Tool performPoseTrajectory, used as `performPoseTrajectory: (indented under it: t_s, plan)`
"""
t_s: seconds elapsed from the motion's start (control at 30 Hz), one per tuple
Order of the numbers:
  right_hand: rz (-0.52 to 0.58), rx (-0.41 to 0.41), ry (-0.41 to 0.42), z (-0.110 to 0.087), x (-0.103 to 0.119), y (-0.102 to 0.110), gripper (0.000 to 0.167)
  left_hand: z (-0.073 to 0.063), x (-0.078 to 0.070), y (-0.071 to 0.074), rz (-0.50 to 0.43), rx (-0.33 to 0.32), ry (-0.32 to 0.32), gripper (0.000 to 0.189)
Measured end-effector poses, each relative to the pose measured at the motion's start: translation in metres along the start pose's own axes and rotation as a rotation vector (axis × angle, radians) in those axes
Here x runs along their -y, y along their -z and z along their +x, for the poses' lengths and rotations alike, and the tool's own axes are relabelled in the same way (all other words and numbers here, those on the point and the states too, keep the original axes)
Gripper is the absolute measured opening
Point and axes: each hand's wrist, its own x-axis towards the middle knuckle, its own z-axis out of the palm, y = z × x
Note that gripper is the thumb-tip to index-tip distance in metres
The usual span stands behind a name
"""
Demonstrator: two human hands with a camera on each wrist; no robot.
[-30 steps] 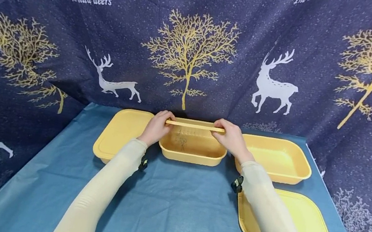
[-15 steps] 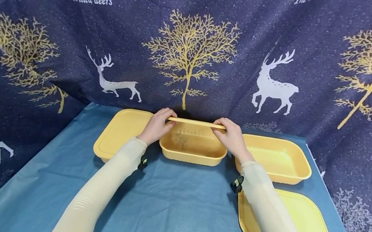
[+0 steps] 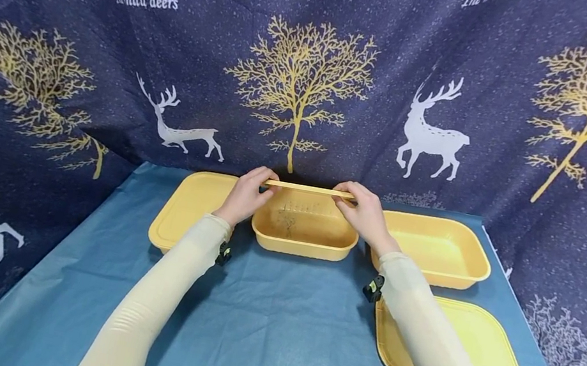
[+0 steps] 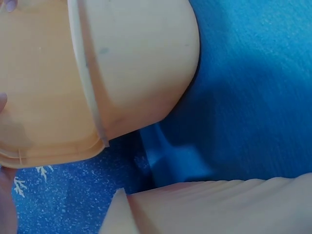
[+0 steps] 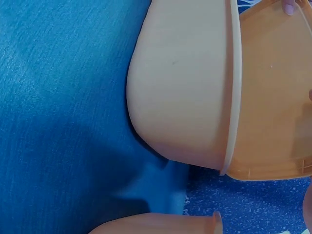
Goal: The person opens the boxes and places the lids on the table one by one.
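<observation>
Evenly, the left hand (image 3: 245, 198) and right hand (image 3: 365, 216) pinch a lid (image 3: 310, 189) at its two ends, each grip closed on it. It shows edge-on in the head view, by the far rim of the middle box (image 3: 301, 249). Left sits a covered box (image 3: 196, 205); right, an open box (image 3: 440, 246). A second lid (image 3: 475, 349) lies on the worktop (image 3: 258, 326).

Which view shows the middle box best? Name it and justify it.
The head view: it shows the middle box with its near rim, front wall and part of its inside. Both wrist views show only its outer wall and rim, cut off at the top; its inside is hidden.
</observation>
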Motion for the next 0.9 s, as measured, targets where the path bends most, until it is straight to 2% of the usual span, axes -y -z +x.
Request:
performPoseTrajectory:
  t_s: [0.43,0.7,0.9]
  plan:
    - [-0.014,-0.031,0.031,0.004,0.005,0.006,0.014,0.005,-0.007,0.009,0.002,-0.014,-0.032,0.011]
    - [-0.012,-0.026,0.037,0.007,0.010,0.011,0.014,0.008,-0.013,0.012,0.011,-0.009,-0.014,0.012]
    - [-0.028,-0.045,0.048,0.010,0.012,0.016,0.017,0.013,-0.015,0.015,0.020,-0.025,-0.043,0.014]
